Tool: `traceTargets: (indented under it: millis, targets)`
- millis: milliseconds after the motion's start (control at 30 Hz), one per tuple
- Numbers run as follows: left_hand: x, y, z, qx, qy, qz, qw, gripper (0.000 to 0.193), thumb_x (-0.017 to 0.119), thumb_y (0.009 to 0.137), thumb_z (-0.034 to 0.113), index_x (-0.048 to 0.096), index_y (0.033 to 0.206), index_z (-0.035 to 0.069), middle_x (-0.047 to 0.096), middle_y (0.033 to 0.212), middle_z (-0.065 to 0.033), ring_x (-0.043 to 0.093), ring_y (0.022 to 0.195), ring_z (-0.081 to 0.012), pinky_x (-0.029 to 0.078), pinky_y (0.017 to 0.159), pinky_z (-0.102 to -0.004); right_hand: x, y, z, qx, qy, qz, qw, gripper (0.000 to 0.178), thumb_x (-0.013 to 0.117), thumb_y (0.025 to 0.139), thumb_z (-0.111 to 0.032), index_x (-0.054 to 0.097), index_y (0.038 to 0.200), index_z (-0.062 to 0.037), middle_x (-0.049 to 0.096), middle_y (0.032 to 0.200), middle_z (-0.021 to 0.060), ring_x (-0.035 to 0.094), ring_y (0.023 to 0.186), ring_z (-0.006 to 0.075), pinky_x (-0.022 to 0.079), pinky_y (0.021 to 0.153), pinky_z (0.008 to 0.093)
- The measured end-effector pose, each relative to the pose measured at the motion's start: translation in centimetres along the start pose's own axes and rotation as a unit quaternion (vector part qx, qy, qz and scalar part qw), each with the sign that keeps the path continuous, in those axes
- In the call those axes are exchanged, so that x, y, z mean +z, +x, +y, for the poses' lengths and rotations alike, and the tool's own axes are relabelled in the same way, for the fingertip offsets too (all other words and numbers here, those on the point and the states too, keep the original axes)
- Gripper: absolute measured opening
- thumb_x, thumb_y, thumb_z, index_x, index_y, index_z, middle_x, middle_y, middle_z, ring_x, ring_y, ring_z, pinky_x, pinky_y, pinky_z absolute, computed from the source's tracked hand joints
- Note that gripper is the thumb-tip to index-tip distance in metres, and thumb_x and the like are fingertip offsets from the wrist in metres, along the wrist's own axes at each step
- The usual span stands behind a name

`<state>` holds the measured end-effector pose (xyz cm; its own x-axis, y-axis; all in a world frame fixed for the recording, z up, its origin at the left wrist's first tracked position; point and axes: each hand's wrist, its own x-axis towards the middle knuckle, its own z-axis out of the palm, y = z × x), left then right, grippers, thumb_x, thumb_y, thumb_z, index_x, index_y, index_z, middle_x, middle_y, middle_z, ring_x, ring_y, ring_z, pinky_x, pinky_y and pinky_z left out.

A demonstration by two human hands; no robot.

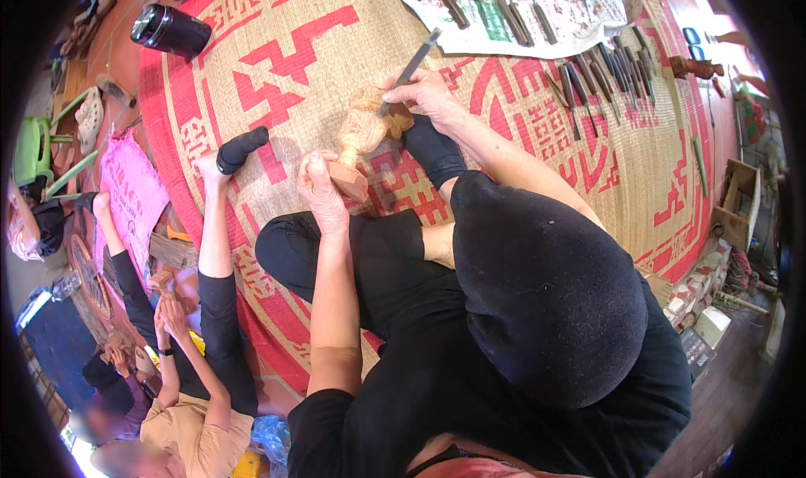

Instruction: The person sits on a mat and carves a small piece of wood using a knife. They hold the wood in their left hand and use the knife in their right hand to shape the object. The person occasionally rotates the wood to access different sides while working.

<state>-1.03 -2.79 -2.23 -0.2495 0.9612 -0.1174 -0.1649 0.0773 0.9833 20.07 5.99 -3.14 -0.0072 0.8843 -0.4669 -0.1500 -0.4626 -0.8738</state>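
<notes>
Wooden carving [361, 132] between the two hands, above a red-and-straw mat [336, 66]; its long axis runs forward from the wearer and leans a little to the right, with the flat-sided base [347, 181] nearest the body and the broad, worked upper part farthest from it; a narrow neck lies between the two.

Left hand [323, 188]: at the base end, to the left of the axis; the fingers and thumb are closed about the base, the far side of the grip being hidden; this is the hand nearer the body. Right hand [426, 96]: beyond and to the right, beside the upper part; it pinches a flat, dark bar-like tool [420, 56] between thumb and fingers, the remaining fingers being partly hidden.

The governing relation, as judged here, is the slant of the tool to the carving; the tool slopes from far right to near left, oblique to the long axis, and its lower end lies at the right flank of the upper part; whether that end touches the wood cannot be told.

Surroundings: a dark-socked foot [432, 149] just below the right hand; a row of slender hand tools [617, 70] well apart to the right, near a printed white sheet [588, 24] bearing others.
</notes>
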Motion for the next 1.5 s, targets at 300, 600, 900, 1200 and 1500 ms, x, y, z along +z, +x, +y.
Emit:
traceTargets:
  millis: [300,600,900,1200,1500]
  targets:
    - [-0.4,0.2,-0.7,-0.005,-0.001,-0.008,1.000,0.040,0.053,0.097,0.041,0.059,0.083,0.005,0.056,0.083,-0.0005,0.050,0.077,-0.0088,0.040,0.074,-0.0251,-0.1,0.6,-0.5,0.000,0.035,-0.024,0.999,0.011,0.075,0.074,-0.009,0.072,0.083,-0.0041,0.069,0.075,0.0042,0.060,0.065,0.0080,0.040,0.056,0.0217]
    - [-0.4,0.3,-0.7,-0.002,-0.025,-0.027,0.999,0.039,0.055,0.097,0.041,0.059,0.085,0.004,0.055,0.083,-0.0002,0.051,0.078,-0.0088,0.042,0.073,-0.0254,-0.7,2.3,0.6,-0.044,-0.037,0.002,0.998,0.016,0.074,0.074,-0.011,0.068,0.083,0.0006,0.070,0.076,0.0091,0.064,0.068,0.0155,0.046,0.063,0.0274]
    - [-0.6,0.1,-0.8,0.001,-0.028,-0.022,0.999,0.039,0.056,0.096,0.042,0.059,0.084,0.005,0.055,0.083,0.0005,0.050,0.078,-0.0082,0.040,0.074,-0.0254,-0.9,2.3,0.6,-0.018,-0.004,-0.029,0.999,0.017,0.075,0.073,-0.011,0.067,0.083,0.0008,0.070,0.078,0.0083,0.065,0.070,0.0143,0.048,0.064,0.0278]
    - [-0.4,0.2,-1.2,-0.007,-0.035,-0.022,0.999,0.040,0.055,0.096,0.043,0.059,0.085,0.005,0.053,0.082,0.0011,0.048,0.078,-0.0076,0.039,0.073,-0.0249,-1.1,4.8,1.9,-0.042,-0.086,-0.005,0.995,0.021,0.078,0.072,-0.016,0.066,0.077,0.0002,0.070,0.078,0.0086,0.066,0.066,0.0147,0.053,0.062,0.0296]
    - [-0.2,-0.2,-0.2,-0.010,-0.047,-0.025,0.999,0.040,0.054,0.097,0.042,0.059,0.086,0.004,0.052,0.083,0.0008,0.046,0.078,-0.0074,0.037,0.076,-0.0242,-0.7,2.8,0.1,-0.039,-0.087,-0.035,0.995,0.019,0.077,0.071,-0.014,0.066,0.075,0.0010,0.069,0.073,0.0088,0.067,0.065,0.0163,0.052,0.061,0.0289]
